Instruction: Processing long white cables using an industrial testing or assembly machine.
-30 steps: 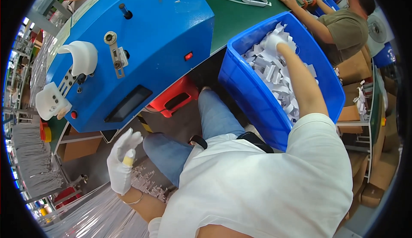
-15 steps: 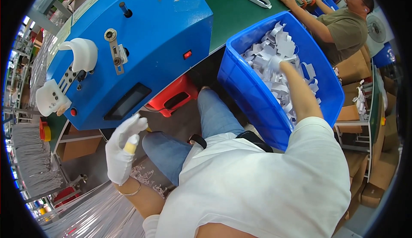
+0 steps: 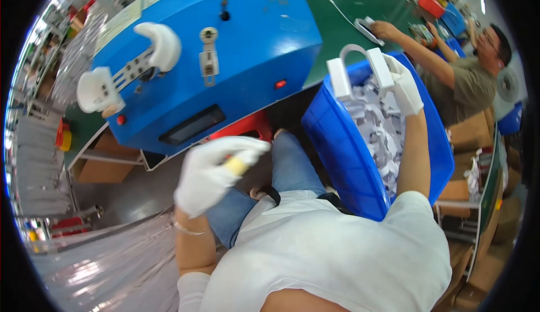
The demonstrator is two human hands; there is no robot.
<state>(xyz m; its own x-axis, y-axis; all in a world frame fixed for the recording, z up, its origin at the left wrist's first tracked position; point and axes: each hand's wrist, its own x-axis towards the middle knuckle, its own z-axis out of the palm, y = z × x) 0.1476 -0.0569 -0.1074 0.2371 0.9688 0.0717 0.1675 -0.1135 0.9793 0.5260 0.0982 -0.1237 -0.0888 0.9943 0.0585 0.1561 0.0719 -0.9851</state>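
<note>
A big blue metal machine housing (image 3: pixel 225 59) fills the far left on the green bench (image 3: pixel 337 8); right of it a blue plastic bin (image 3: pixel 343 154) of white parts; the gloved right hand (image 3: pixel 402 90) fingers clamp a white U-shaped plastic piece (image 3: pixel 360 67) above the bin's far rim; the gloved left hand (image 3: pixel 214 171) fingers close on a small yellowish cylinder (image 3: pixel 237 165) near the lap.

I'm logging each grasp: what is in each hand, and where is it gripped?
The right hand holds a white looped part by one blocky end, over the blue bin. The left hand shows a yellowish fingertip; any hold cannot be told.
</note>
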